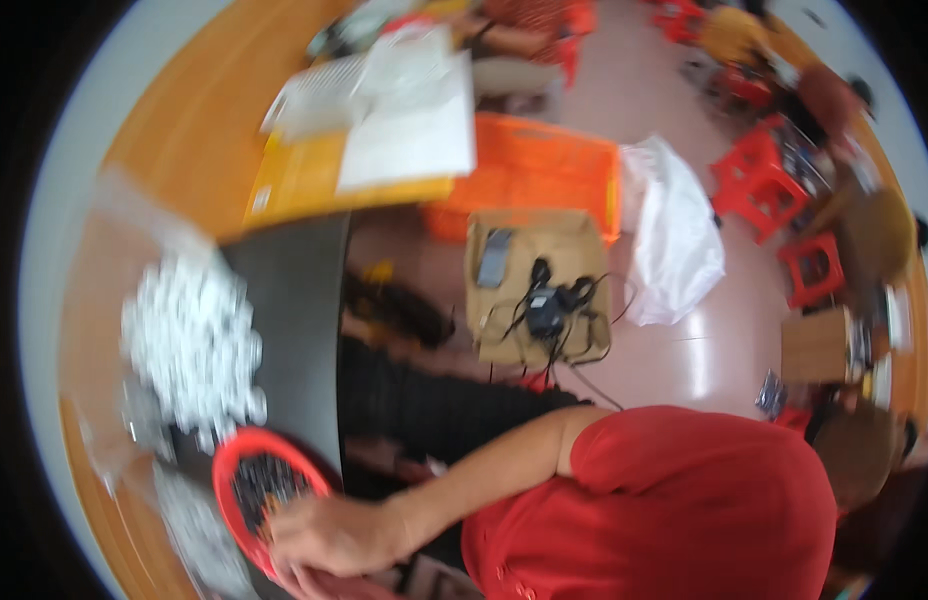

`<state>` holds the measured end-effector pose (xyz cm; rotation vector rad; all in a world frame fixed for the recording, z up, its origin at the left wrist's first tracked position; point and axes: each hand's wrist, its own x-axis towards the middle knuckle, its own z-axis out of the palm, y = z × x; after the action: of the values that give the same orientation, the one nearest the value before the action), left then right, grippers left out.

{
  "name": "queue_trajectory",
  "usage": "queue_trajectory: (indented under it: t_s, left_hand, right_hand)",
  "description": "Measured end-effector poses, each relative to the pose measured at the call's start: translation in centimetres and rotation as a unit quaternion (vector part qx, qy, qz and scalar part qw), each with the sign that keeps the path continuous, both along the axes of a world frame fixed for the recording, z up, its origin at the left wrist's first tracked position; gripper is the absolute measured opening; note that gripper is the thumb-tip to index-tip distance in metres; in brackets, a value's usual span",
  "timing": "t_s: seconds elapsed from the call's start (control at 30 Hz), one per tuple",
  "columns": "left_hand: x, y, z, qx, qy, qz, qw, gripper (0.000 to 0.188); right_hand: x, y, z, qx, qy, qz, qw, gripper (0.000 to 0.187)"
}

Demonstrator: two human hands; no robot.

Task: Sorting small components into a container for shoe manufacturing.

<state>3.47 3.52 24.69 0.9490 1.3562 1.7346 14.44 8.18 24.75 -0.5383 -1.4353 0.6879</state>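
My right hand (339, 535) is over the near rim of a red oval basin (224, 480). Its fingers are curled together, and blur hides what they hold. Many small dark pieces (259, 485) lie in the basin, with some orange-brown ones beside my fingertips. Part of my left hand (329, 586) shows just below the right one at the lower edge, its fingers mostly hidden. Beyond the basin, a large heap of small white plastic pieces (194, 345) rests on clear plastic on the dark grey tabletop (294, 300).
Clear plastic bags (199, 530) lie beside the basin. Yellow folders with white papers (409, 130) sit at the table's far end. On the floor side are a cardboard box (484, 345) with cables and a phone, an orange crate (544, 170), a white sack (674, 240), red stools (759, 185) and other people.
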Motion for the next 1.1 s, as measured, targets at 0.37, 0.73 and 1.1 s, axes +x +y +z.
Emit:
queue_trajectory:
  t_s: [0.37,0.73,1.1]
  left_hand:
    - [-0.6,-0.5,0.8,-0.028,-0.108,-0.041,0.993,0.040]
    - [-0.2,0.0,2.2,-0.057,-0.126,0.040,0.990,0.038]
    - [-1.3,1.3,2.9,-0.061,-0.122,-0.012,0.991,0.037]
  right_hand:
    - [3.9,3.4,-1.4,-0.222,0.053,0.119,0.966,0.010]
    - [2.3,3.8,-0.1,-0.198,-0.066,0.167,0.964,0.011]
    - [-0.2,4.5,2.0,-0.236,-0.092,0.190,0.949,0.007]
